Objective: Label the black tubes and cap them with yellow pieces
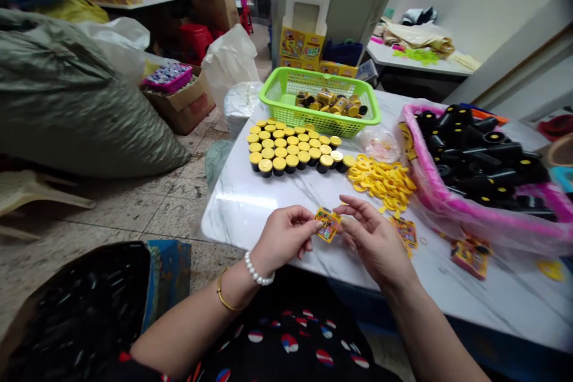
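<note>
In front of my body, my left hand (pixel 289 230) pinches a small, square yellow printed label (pixel 328 225) between thumb and fingers. My right hand (pixel 369 236) has its thumb and a fingertip at the label's right edge, its index finger raised above. Beyond the hands stand rows of black tubs with yellow lids (pixel 280 152) on the white marbled table (pixel 237 206). A heap of yellow plastic rings or clips (pixel 382 182) lies behind my right hand. More printed labels (pixel 406 233) rest just right of that hand.
A green basket (pixel 320 122) holds wrapped yellow-and-black tubs. On the right, a pink plastic-lined basket (pixel 483 221) is full of black tubes. A stack of printed labels (pixel 470 256) lies before it. Left on the floor are a large grey sack (pixel 76 95) and a bin of black parts (pixel 89 304).
</note>
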{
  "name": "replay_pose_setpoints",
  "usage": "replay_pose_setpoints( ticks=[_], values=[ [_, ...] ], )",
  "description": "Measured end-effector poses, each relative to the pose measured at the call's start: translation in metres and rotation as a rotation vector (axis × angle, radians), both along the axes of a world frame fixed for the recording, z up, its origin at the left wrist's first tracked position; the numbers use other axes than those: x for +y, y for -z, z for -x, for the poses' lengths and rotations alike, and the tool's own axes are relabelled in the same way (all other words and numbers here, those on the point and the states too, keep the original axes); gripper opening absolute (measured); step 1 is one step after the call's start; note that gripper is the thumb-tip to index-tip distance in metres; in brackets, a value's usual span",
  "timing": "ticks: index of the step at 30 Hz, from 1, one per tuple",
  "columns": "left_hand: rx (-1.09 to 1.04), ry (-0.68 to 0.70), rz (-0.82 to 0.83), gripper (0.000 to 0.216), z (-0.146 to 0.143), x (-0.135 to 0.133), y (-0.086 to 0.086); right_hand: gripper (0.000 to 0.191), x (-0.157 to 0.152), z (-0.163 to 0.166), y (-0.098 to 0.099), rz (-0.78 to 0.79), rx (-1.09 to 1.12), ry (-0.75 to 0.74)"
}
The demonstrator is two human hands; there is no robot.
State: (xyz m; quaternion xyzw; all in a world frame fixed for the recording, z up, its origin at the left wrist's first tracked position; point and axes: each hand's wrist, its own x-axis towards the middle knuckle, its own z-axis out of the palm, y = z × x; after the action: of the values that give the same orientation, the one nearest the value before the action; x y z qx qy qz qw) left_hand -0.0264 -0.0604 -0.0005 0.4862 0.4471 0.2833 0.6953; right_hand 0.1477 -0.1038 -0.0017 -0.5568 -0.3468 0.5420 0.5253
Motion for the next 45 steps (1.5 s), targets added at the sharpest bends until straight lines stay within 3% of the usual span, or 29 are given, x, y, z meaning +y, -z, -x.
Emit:
replay_pose_setpoints(
  ticks=[5, 10, 15, 33, 38, 45],
  values=[
    [0.039, -0.128, 0.02, 0.028, 0.018, -0.009, -0.003, 0.04, -0.003, 0.025, 0.004, 0.179, 0.04, -0.097],
    [0.053, -0.253, -0.085, 0.03, 0.021, -0.023, -0.003, 0.038, 0.0, 0.038, 0.012, 0.061, -0.208, 0.027],
    [0.069, -0.386, -0.167, 0.025, 0.027, -0.024, -0.004, 0.036, -0.004, 0.042, 0.017, 0.043, -0.221, 0.061],
    [-0.064, -0.315, 0.021, 0.031, 0.027, -0.026, 0.001, 0.025, -0.005, 0.049, 0.013, -0.014, -0.296, 0.074],
    [-0.098, -0.434, -0.018, 0.028, 0.027, -0.033, -0.002, 0.032, -0.006, 0.05, 0.014, 0.006, -0.362, 0.071],
    [0.023, -0.422, -0.239, 0.023, 0.023, -0.036, -0.002, 0.029, -0.007, 0.051, 0.015, -0.065, -0.387, 0.068]
  ],
)
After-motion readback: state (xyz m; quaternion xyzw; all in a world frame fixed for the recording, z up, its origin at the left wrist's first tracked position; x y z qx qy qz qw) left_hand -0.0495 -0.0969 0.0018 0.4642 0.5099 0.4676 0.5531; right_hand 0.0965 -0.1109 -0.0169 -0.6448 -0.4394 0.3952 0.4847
